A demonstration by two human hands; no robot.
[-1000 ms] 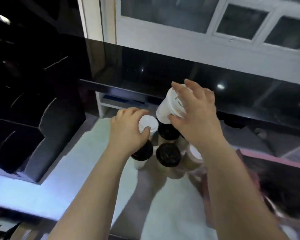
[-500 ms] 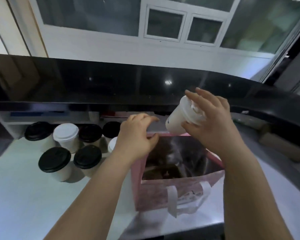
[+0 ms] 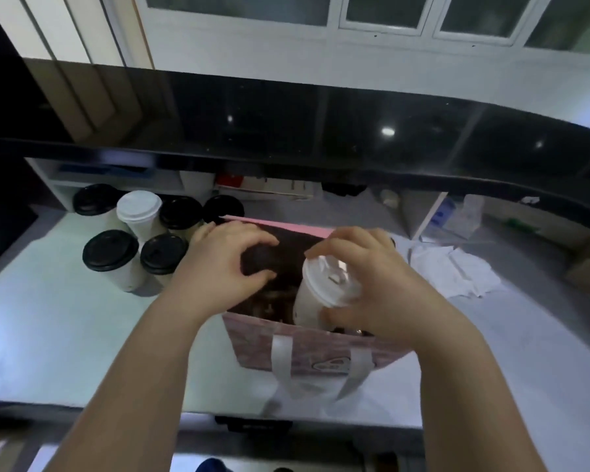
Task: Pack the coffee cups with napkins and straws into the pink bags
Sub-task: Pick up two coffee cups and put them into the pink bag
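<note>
The right grip [image 3: 387, 289] was closed around a white-lidded cup [image 3: 329, 284], with the fingers over the lid's far edge and the thumb under its near side. The cup was tilted, its lid toward the camera. Its lower part was already inside the open mouth of the pink bag [image 3: 321, 352], directly under this grip. The bag stood upright on the pale surface [image 3: 48, 318], and its white ribbon handles [image 3: 281, 359] hung down over the near wall, below both grips.

The left grip [image 3: 218, 270] was just beside the right grip, on its left, over the left part of the bag's mouth. Its fingers and thumb were curled like a claw over something dark. I could not tell if it held a thing or only hovered over the dark inside of the bag.

To the left of the left grip, close to it, a group of cups stood on the surface: five black-lidded cups [image 3: 111, 250] and one white-lidded one [image 3: 138, 206] between them in the back row. To the right of the right grip, well apart from it, some white napkins [image 3: 457, 270] lay loosely spread on the surface. Beyond both grips a black glossy ledge [image 3: 286, 131] ran across the view.
</note>
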